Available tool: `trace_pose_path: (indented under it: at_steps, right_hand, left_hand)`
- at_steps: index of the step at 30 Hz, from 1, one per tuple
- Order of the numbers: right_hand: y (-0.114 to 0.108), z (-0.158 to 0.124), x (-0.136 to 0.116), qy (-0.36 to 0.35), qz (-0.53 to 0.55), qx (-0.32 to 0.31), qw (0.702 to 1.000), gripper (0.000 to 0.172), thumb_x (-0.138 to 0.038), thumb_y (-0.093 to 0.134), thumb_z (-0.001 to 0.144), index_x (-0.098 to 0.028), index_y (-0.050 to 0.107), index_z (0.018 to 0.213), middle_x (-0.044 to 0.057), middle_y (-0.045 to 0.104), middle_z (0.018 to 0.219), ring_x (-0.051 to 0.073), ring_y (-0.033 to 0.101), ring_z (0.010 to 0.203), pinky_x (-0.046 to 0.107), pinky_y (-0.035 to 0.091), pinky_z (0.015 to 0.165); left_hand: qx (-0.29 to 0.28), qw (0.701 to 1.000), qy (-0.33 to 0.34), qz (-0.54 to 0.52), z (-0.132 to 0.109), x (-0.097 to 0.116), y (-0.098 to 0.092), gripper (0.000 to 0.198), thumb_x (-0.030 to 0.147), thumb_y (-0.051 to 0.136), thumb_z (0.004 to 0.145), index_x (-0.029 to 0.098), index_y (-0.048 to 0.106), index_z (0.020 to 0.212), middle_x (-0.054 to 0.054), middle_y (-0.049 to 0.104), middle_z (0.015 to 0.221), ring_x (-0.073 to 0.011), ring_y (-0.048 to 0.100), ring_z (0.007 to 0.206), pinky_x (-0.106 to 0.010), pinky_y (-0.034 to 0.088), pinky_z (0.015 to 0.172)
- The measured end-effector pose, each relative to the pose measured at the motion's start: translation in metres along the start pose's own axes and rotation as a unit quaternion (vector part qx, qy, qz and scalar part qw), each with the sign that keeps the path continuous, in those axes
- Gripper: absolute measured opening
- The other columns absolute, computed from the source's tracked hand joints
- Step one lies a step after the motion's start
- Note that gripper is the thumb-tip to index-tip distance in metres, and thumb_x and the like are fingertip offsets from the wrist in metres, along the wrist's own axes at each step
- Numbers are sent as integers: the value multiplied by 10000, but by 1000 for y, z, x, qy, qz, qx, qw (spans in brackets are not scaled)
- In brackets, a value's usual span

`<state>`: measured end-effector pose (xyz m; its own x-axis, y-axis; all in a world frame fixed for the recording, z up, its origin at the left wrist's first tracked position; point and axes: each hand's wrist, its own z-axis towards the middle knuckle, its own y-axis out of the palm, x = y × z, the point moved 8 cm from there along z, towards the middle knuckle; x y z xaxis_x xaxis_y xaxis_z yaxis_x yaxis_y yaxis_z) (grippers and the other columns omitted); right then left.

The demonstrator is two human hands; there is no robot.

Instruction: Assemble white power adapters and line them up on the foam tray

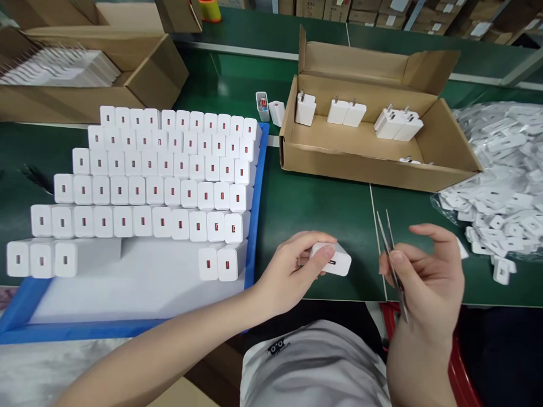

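My left hand (297,268) grips a white USB charger (340,262) between thumb and fingers, its slotted end facing me. In my right hand (428,277) is a pair of tweezers (392,257), tips pointing away from me and slightly apart. They are held clear of the charger, to its right. At the left, rows of white chargers (143,220) stand on a white board with a blue border (250,237); most show a red port, and several at the left edge look grey inside.
An open cardboard box (360,169) holds several chargers with metal prongs. At the right lies a clear bag of small white plastic pieces (509,198). Two casings (262,106) stand behind the board. Another cardboard box (148,73) with white parts is at the back left.
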<state>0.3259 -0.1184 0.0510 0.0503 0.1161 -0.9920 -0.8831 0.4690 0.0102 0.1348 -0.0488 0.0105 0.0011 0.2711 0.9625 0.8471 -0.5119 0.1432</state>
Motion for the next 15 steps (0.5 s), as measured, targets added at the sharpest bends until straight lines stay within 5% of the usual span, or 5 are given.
trace_pose_path:
  at_steps: [3, 6, 15]
  right_hand:
    - [-2, 5, 12, 19, 99, -15, 995, 19, -249, 637, 965, -249, 652, 954, -39, 665, 579, 74, 415, 320, 196, 254, 290]
    - [-3, 9, 16, 5, 145, -61, 987, 153, -341, 645, 949, -248, 742, 1022, 13, 753, 736, 93, 519, 372, 217, 277, 262]
    - [20, -20, -31, -172, -22, -38, 984, 190, -231, 586, 995, -210, 774, 979, 70, 724, 846, 215, 716, 749, 340, 585, 544]
  left_hand:
    - [0, 1000, 6, 8, -1, 1, -1, 455, 559, 613, 933, 149, 713, 1103, -84, 648, 1058, -114, 643, 730, -240, 548, 630]
    - [-3, 1000, 5, 8, -1, 0, -1, 436, 541, 597, 948, 150, 707, 1106, -83, 651, 1057, -113, 641, 738, -234, 553, 639]
    - [-8, 1000, 18, 23, 0, 0, 1, 410, 519, 575, 965, 155, 692, 1112, -93, 654, 1119, -120, 640, 762, -232, 563, 649]
